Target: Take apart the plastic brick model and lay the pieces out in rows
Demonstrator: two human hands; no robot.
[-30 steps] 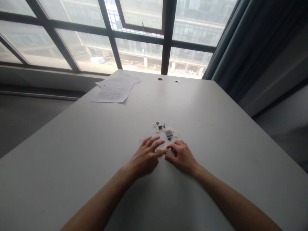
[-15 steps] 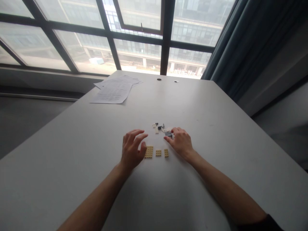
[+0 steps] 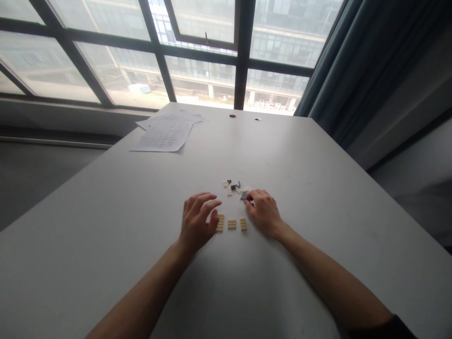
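Note:
My right hand pinches a small grey building-block plate between thumb and fingers, at the right side of a loose pile. My left hand hovers with fingers apart and curved, holding nothing. It partly covers a larger tan studded plate. In a row to the right of that one lie a small tan plate and another tan plate. Behind them are a white studded piece, a black piece and several other tiny pieces, too small to make out.
Printed paper sheets lie at the far left of the white table. Two cable holes sit near its back edge, one of them a dark hole. Beyond stand a large window and a blue-grey curtain on the right.
My left hand has shifted slightly right, covering more of the larger tan plate. The grey plate has turned and tilted in my right hand, whose fingers have closed in more.

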